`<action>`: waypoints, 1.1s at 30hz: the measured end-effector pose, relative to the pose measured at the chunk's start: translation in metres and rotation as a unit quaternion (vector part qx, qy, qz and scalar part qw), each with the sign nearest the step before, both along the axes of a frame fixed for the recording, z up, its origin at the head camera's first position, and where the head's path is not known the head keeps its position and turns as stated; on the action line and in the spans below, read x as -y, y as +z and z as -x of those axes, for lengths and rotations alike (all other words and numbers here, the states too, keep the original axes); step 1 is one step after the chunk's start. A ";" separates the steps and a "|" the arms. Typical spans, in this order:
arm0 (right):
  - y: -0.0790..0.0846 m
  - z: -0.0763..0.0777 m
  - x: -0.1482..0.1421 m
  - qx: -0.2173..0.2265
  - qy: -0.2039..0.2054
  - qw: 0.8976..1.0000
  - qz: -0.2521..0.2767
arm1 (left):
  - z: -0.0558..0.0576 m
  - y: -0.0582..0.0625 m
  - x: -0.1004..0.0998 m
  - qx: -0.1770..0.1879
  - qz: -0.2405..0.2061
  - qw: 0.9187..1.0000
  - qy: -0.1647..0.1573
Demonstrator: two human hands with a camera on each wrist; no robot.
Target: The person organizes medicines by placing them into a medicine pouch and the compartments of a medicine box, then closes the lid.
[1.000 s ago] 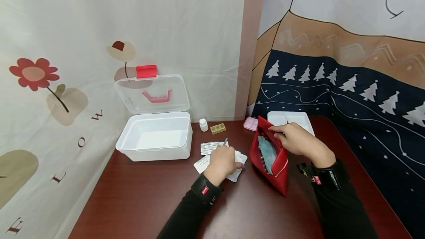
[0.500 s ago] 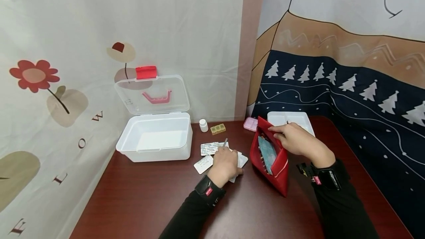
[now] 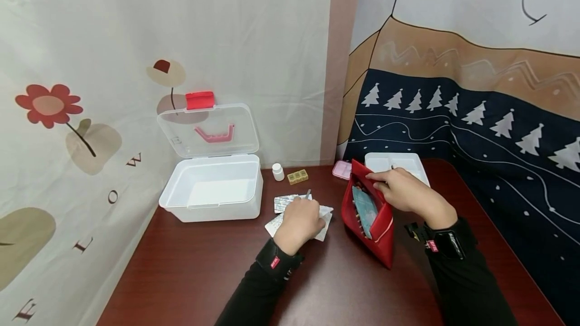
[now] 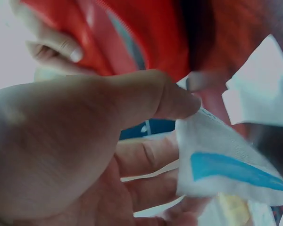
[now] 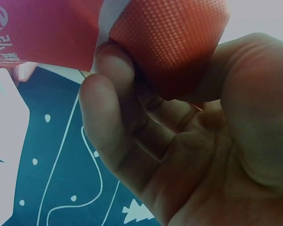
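Note:
Over the middle of the table, my left hand (image 3: 299, 223) pinches a white packet with a blue stripe (image 4: 226, 165) between thumb and fingers. Silvery blister packs (image 3: 282, 202) and white packets lie around and partly under that hand. My right hand (image 3: 410, 192) grips the upper edge of a red zip pouch (image 3: 382, 253), which stands tilted with its mouth open. Inside it shows a light blue packet (image 3: 364, 209); smaller contents are hard to make out. In the right wrist view, curled fingers (image 5: 101, 101) hold the pouch's red fabric (image 5: 172, 44).
A white box (image 3: 213, 210) with its clear lid (image 3: 213, 142) raised stands at the back left. Beside it are a white bottle (image 3: 278, 171) and a yellow pill case (image 3: 297, 176). A pink case (image 3: 342, 169) and a white tray (image 3: 414, 162) sit behind the pouch.
My left hand shifted slightly right, then came back left, and the white packets at its right moved with it. The right hand and the red pouch have stayed still.

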State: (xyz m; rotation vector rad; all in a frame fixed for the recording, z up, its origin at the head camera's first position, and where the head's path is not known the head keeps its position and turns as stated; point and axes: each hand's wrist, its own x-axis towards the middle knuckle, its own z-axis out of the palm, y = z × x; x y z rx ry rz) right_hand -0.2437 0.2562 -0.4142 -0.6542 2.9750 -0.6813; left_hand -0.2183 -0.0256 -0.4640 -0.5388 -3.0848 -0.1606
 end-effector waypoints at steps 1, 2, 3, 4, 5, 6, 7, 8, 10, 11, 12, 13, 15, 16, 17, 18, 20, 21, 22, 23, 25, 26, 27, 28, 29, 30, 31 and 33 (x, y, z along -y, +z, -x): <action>0.000 0.000 0.000 0.000 0.000 1.000 0.001 | 0.000 0.003 0.003 -0.008 -0.009 1.000 0.004; 0.000 0.000 0.000 0.001 0.000 1.000 0.001 | 0.000 0.005 0.005 -0.019 -0.019 1.000 0.006; 0.000 0.000 0.000 0.002 0.001 1.000 0.002 | 0.001 0.007 0.008 -0.030 -0.028 0.999 0.010; -0.001 0.000 0.000 0.004 0.000 1.000 0.002 | 0.001 0.009 0.011 -0.038 -0.038 0.998 0.015; -0.001 0.000 0.000 0.005 0.000 1.000 0.002 | 0.002 0.012 0.013 -0.045 -0.048 0.998 0.021; -0.001 0.000 0.000 0.007 0.000 1.000 0.003 | 0.002 0.014 0.016 -0.050 -0.057 0.997 0.027; -0.001 0.000 0.000 0.008 0.001 1.000 0.003 | 0.003 0.015 0.018 -0.054 -0.068 0.996 0.033; -0.001 0.000 0.000 0.009 0.001 1.000 0.003 | 0.004 0.017 0.021 -0.058 -0.077 0.995 0.038; -0.002 0.000 0.000 0.010 0.000 1.000 0.002 | 0.006 0.021 0.025 -0.063 -0.096 0.992 0.047; -0.001 0.000 0.000 0.009 0.000 1.000 0.002 | 0.006 0.023 0.027 -0.066 -0.109 0.991 0.050; -0.001 0.000 0.000 0.008 0.001 1.000 0.002 | 0.007 0.025 0.029 -0.069 -0.123 0.989 0.053; -0.001 0.000 0.000 0.006 0.002 1.000 0.002 | 0.007 0.026 0.030 -0.073 -0.138 0.986 0.054; 0.000 0.001 0.000 0.004 0.004 1.000 0.003 | 0.009 0.029 0.033 -0.079 -0.173 0.980 0.051; 0.000 0.001 0.000 0.003 0.003 1.000 0.003 | 0.010 0.031 0.034 -0.083 -0.191 0.977 0.049; 0.000 0.000 0.001 0.002 0.004 1.000 0.004 | 0.010 0.032 0.034 -0.087 -0.210 0.973 0.047; 0.000 0.001 0.001 0.001 0.004 1.000 0.004 | 0.011 0.033 0.035 -0.090 -0.229 0.968 0.045; 0.000 0.000 0.002 0.001 0.002 1.000 0.004 | 0.012 0.035 0.035 -0.090 -0.268 0.958 0.042; 0.000 0.000 0.002 0.001 0.002 1.000 0.003 | 0.012 0.036 0.035 -0.089 -0.286 0.953 0.042; 0.000 0.000 0.001 0.000 0.001 1.000 0.002 | 0.012 0.037 0.035 -0.088 -0.304 0.948 0.043; 0.000 0.000 0.002 -0.001 0.002 1.000 0.002 | 0.011 0.037 0.034 -0.086 -0.323 0.942 0.043; 0.000 0.000 0.001 -0.001 0.002 1.000 0.002 | 0.010 0.039 0.033 -0.078 -0.354 0.931 0.044; 0.000 0.000 0.001 0.000 0.001 1.000 0.002 | 0.010 0.039 0.032 -0.074 -0.367 0.926 0.045; 0.000 0.000 0.001 0.000 0.002 1.000 0.003 | 0.009 0.039 0.030 -0.068 -0.377 0.923 0.046; 0.000 0.000 0.002 0.001 0.001 1.000 0.003 | 0.009 0.040 0.029 -0.062 -0.387 0.919 0.047; 0.000 0.000 0.002 0.002 0.002 1.000 0.004 | 0.008 0.040 0.027 -0.053 -0.396 0.915 0.049; 0.000 0.000 0.002 0.005 0.001 1.000 0.004 | 0.008 0.040 0.025 -0.042 -0.405 0.912 0.051; 0.000 0.000 0.002 0.007 0.002 1.000 0.004 | 0.007 0.039 0.023 -0.031 -0.413 0.909 0.054; 0.000 0.000 0.002 0.009 0.000 1.000 0.004 | 0.006 0.039 0.019 -0.008 -0.429 0.901 0.055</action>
